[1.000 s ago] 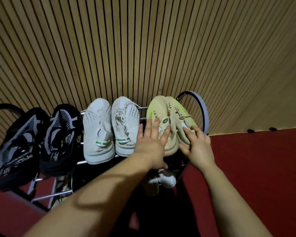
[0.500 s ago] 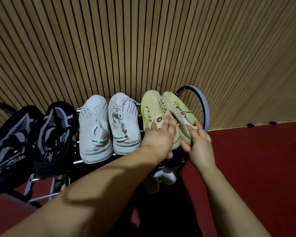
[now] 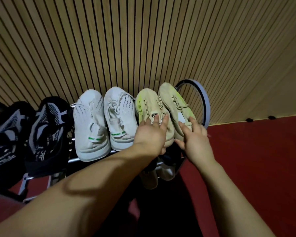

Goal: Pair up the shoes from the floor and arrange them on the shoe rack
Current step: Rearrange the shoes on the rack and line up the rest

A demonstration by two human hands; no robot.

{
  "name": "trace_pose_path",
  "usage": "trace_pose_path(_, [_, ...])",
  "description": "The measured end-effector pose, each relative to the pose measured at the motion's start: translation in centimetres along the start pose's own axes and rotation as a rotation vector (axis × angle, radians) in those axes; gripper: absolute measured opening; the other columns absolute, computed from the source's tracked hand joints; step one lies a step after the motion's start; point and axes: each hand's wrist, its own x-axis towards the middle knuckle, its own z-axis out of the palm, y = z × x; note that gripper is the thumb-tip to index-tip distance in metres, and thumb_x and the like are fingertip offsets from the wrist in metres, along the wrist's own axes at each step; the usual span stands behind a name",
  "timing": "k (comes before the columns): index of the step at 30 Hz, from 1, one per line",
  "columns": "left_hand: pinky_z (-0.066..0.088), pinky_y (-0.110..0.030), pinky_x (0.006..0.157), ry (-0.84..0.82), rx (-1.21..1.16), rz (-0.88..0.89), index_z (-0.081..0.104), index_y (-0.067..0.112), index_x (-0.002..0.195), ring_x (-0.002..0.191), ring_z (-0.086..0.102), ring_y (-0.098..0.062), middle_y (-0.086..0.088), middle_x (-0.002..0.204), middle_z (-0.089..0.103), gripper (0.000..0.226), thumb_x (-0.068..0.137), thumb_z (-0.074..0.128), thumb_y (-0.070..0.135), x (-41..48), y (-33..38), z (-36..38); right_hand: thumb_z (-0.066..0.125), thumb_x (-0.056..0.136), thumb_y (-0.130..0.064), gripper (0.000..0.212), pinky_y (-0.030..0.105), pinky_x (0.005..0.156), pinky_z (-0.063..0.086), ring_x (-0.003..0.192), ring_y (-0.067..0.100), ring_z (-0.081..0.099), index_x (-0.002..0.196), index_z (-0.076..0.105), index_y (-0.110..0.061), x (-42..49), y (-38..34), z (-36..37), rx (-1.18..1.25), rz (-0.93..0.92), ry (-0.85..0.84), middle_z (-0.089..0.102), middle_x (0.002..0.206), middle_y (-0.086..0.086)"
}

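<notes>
Three pairs stand toes to the wall on the top shelf of the shoe rack (image 3: 72,159). At the right end are the left beige shoe with yellow-green side (image 3: 146,102) and the right beige shoe (image 3: 170,98). My left hand (image 3: 150,134) rests on the heel of the left one with fingers stretched over its top. My right hand (image 3: 195,139) lies with spread fingers against the heel and side of the right one. A white pair (image 3: 91,122) stands in the middle, a black and grey pair (image 3: 46,125) at the left.
The rack's round end frame (image 3: 204,100) stands just right of the beige pair. Pale shoes (image 3: 149,181) sit on a lower shelf under my hands. A slatted wooden wall (image 3: 143,40) is directly behind; red floor (image 3: 255,159) lies to the right.
The beige pair has slid further back on the shelf and now sits level with the white pair. My hands followed it and lie lower on the heels.
</notes>
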Motion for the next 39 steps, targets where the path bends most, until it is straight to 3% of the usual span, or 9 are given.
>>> trace_pose_path(10, [0.02,-0.039,0.114,-0.029,0.007,-0.013,-0.009,0.016,0.15,0.143,0.017,-0.034,-0.015,0.158,0.004,0.106,0.081,0.065,0.048,0.4,0.4,-0.1,0.057,0.086,-0.046,0.067,0.04,0.101,0.033,0.124,0.036,0.031,0.145,0.027,-0.031,2.9,-2.1,-4.1,-0.44,-0.074,-0.333,0.027,0.142,0.011])
trace_pose_path(16, [0.027,-0.037,0.11,-0.15,0.077,0.15,-0.01,0.018,0.15,0.142,0.019,-0.031,-0.008,0.159,0.003,0.116,0.072,0.05,0.078,0.8,-1.9,-1.8,0.072,0.068,-0.054,0.09,0.048,0.115,-0.004,0.142,0.037,-0.015,0.143,0.027,-0.032,6.5,-3.3,-6.9,-0.637,-0.156,-0.485,-0.006,0.157,0.01])
trace_pose_path(18, [0.016,-0.039,0.114,-0.14,0.082,0.183,-0.009,0.019,0.151,0.143,0.013,-0.032,-0.007,0.159,0.005,0.117,0.07,0.049,0.08,0.9,-3.1,-2.1,0.08,0.065,-0.044,0.112,0.04,0.117,0.008,0.145,0.03,-0.008,0.149,0.008,-0.024,7.2,-2.9,-6.8,-0.456,-0.146,-0.593,-0.01,0.158,0.007])
trace_pose_path(21, [-0.004,-0.053,0.114,-0.044,0.097,0.108,-0.014,0.024,0.15,0.145,-0.005,-0.032,-0.01,0.159,-0.008,0.128,0.056,0.042,0.091,1.0,-4.1,-1.6,0.084,0.062,-0.036,0.127,0.031,0.103,0.037,0.135,0.024,0.032,0.147,-0.01,-0.029,7.8,-1.6,-6.1,-0.215,-0.071,-0.681,0.018,0.155,0.008])
trace_pose_path(24, [-0.015,-0.069,0.104,-0.1,-0.028,-0.019,-0.014,0.035,0.148,0.138,-0.029,-0.037,-0.008,0.155,-0.024,0.131,0.046,0.042,0.095,1.2,-4.5,-0.8,0.086,0.057,-0.039,0.142,0.037,0.109,0.034,0.14,0.024,0.025,0.139,-0.03,-0.041,8.9,-1.3,-5.8,-0.224,-0.077,-0.714,0.016,0.157,0.003])
trace_pose_path(28, [0.001,-0.069,0.108,-0.24,-0.172,-0.06,-0.011,0.036,0.148,0.141,-0.017,-0.041,-0.005,0.157,-0.019,0.134,0.047,0.059,0.087,1.9,-4.9,-0.4,0.084,0.066,-0.024,0.13,0.04,0.111,0.029,0.144,0.025,0.014,0.147,-0.019,-0.029,10.4,-3.4,-5.4,-0.338,-0.035,-0.884,0.004,0.159,0.002])
trace_pose_path(32, [0.003,-0.067,0.109,-0.254,-0.18,-0.049,-0.01,0.034,0.149,0.142,-0.016,-0.04,-0.006,0.158,-0.018,0.134,0.048,0.061,0.086,2.2,-5.0,-0.4,0.077,0.072,-0.041,0.119,0.042,0.116,0.021,0.145,0.023,0.006,0.149,-0.009,-0.012,10.7,-6.2,-5.3,-0.712,-0.136,-0.943,-0.006,0.159,0.006])
trace_pose_path(35, [0.004,-0.065,0.11,-0.25,-0.188,-0.036,-0.01,0.033,0.149,0.142,-0.016,-0.04,-0.006,0.158,-0.017,0.134,0.048,0.06,0.087,2.2,-5.1,-0.4,0.069,0.078,-0.047,0.123,0.047,0.116,0.015,0.146,0.027,-0.004,0.142,-0.026,-0.003,10.5,-6.8,-5.5,-0.839,-0.142,-0.955,-0.022,0.155,0.009])
trace_pose_path(39, [0.008,-0.065,0.111,-0.237,-0.168,-0.033,-0.007,0.031,0.15,0.142,-0.014,-0.041,-0.007,0.158,-0.013,0.135,0.047,0.058,0.089,2.0,-5.0,-0.6,0.064,0.083,-0.043,0.115,0.043,0.117,0.006,0.145,0.027,-0.009,0.141,-0.027,-0.002,10.4,-6.3,-5.7,-0.764,-0.107,-0.947,-0.026,0.153,0.012])
